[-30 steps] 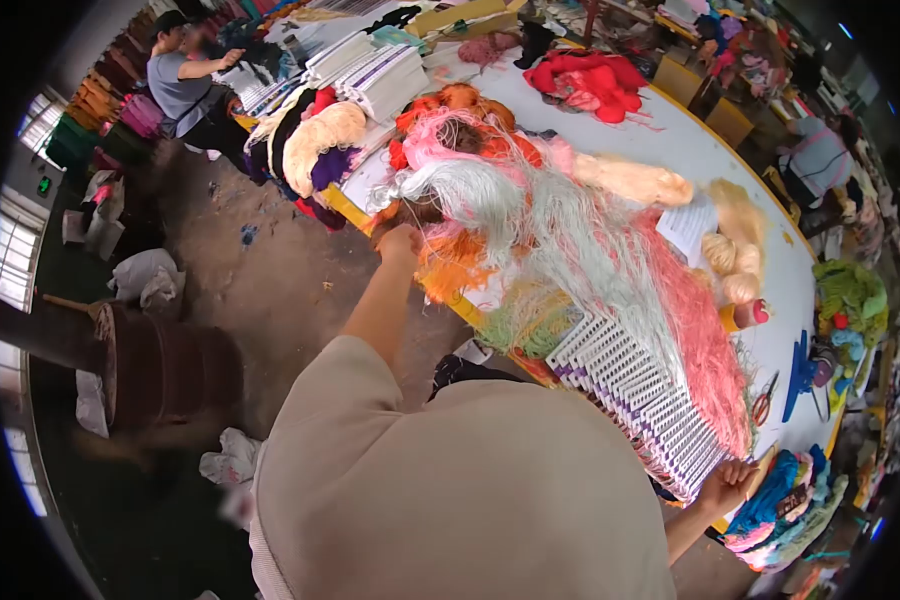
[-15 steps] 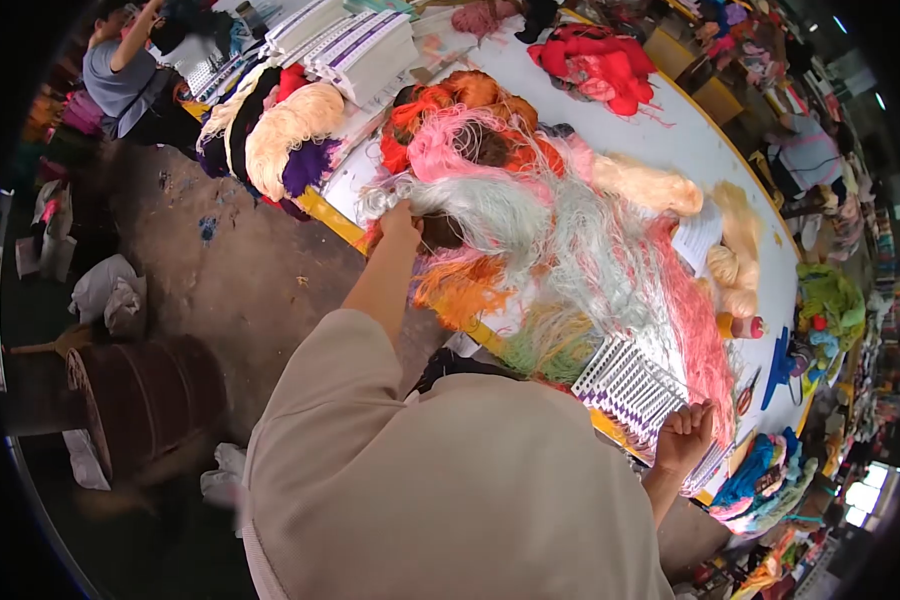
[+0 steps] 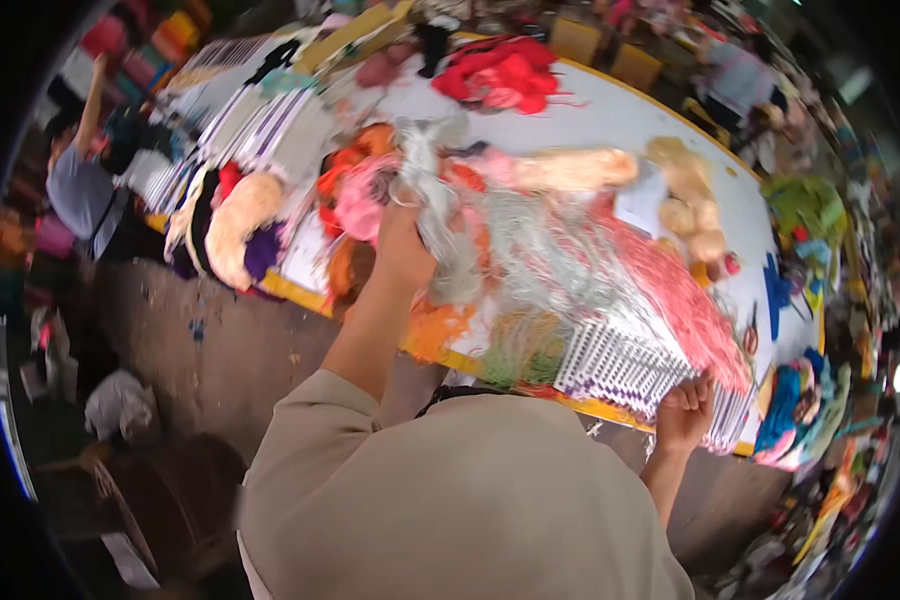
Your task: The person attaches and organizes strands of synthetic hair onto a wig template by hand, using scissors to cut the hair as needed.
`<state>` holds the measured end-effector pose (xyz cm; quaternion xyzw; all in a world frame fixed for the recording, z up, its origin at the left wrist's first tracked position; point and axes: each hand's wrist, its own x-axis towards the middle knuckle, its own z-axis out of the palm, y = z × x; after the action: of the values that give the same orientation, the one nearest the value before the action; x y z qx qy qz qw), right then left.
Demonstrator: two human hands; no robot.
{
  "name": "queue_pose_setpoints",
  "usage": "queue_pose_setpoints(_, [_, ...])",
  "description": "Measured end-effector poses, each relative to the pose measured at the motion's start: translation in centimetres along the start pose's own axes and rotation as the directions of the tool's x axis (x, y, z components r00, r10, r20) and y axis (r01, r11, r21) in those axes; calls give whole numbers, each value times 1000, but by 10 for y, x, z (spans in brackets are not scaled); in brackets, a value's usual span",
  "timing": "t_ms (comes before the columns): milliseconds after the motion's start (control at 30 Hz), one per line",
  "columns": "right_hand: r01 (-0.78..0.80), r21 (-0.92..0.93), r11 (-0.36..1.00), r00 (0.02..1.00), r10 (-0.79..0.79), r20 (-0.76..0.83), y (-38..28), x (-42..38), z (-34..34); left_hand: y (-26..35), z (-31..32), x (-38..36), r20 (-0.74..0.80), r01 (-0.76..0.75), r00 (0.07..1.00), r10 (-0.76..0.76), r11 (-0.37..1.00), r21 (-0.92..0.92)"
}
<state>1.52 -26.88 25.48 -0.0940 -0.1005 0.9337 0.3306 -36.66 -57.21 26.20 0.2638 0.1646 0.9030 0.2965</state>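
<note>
In the head view, the left hand [image 3: 402,250] has its fingers closed around a bundle of pale white-green yarn strands [image 3: 530,250] that drapes across the white desk [image 3: 610,120]. The right hand [image 3: 685,412], curled into a fist, grips the near edge of the row of white-and-purple striped cards [image 3: 630,365], beside a long pink yarn skein [image 3: 680,295].

Long pale-white yarn bundle [image 3: 470,235] strewn across striped sample cards [image 3: 625,365], beside pink strands [image 3: 670,290].

hands: 2 | desk [image 3: 620,120]: 1 | red yarn pile [image 3: 498,75]: 1 | scissors [image 3: 748,340]: 1 | other people: 2
</note>
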Motion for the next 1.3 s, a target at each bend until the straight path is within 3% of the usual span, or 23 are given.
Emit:
queue_pose_setpoints(33, [19,-17,1000,998,-18,54,-9,-1,0,-21,39,6,-187,76,981,-48,986,147])
queue_pose_setpoints(100, [44,77,996,997,-49,63,-22,-10,20,-71,93,16,-251,120,968,15,849,514])
queue_pose_setpoints(167, [75,81,994,987,-85,135,-50,-18,25,-115,120,18,-174,194,977,-122,847,495])
queue_pose_setpoints(267, [128,75,989,977,-139,161,-97,-41,38,-182,182,25,-25,37,999,-30,519,854])
queue_pose_setpoints(333, [165,12,986,960,-163,226,-136,-55,31,-220,229,26,27,3,996,-82,349,937])
queue_pose_setpoints(400, [143,-145,979,916,-76,394,-175,-66,24,-267,260,26,87,-53,991,-102,302,952])
queue_pose_setpoints(533, [157,-362,919,962,-60,266,-219,-75,9,-346,299,16,42,89,966,-254,483,871])
queue_pose_setpoints(600, [222,-636,739,975,-181,130,-223,-69,19,-375,308,6,18,205,919,-393,517,831])
queue_pose_setpoints(633, [273,-764,584,959,-231,167,-225,-62,20,-388,311,0,15,222,906,-423,504,835])
queue_pose_setpoints(700, [301,-850,432,952,-191,240,-232,-52,13,-416,319,-10,-47,416,842,-537,593,690])
queue_pose_setpoints(767, [151,-867,476,984,13,179,-236,-50,20,-436,325,-17,-28,428,831,-556,606,670])
queue_pose_setpoints(800, [43,-865,500,977,161,142,-236,-48,23,-442,328,-17,-91,529,810,-579,654,541])
queue_pose_setpoints(867, [132,-940,313,925,301,230,-226,-41,35,-446,322,-12,-118,663,743,-659,700,263])
queue_pose_setpoints(900, [186,-959,213,888,381,257,-220,-35,38,-447,318,-7,-121,670,737,-665,694,264])
queue_pose_setpoints(933, [111,-974,199,884,428,188,-213,-33,46,-445,323,1,-94,682,725,-682,691,239])
queue_pose_setpoints(1000, [104,-967,232,872,447,201,-205,-21,53,-445,315,13,-48,683,728,-684,718,134])
queue_pose_setpoints(1067, [86,-966,242,850,489,198,-211,-3,60,-445,286,31,-29,766,628,-777,611,201])
queue_pose_setpoints(1100, [74,-963,257,897,405,177,-225,16,57,-441,275,27,129,780,614,-779,624,54])
queue_pose_setpoints(1133, [64,-959,276,936,315,153,-239,38,55,-439,282,32,88,803,589,-803,594,47])
queue_pose_setpoints(1167, [110,-904,413,967,166,194,-248,53,64,-436,292,38,46,828,557,-829,559,43])
queue_pose_setpoints(1200, [-67,-850,523,971,229,64,-261,67,72,-432,291,41,71,852,524,-849,523,-27])
queue_pose_setpoints(1233, [-72,-850,521,973,222,54,-263,71,69,-429,294,42,75,856,516,-853,515,-33])
queue_pose_setpoints(1300, [-176,-723,668,956,290,35,-264,80,63,-424,298,50,47,866,499,-865,498,-37])
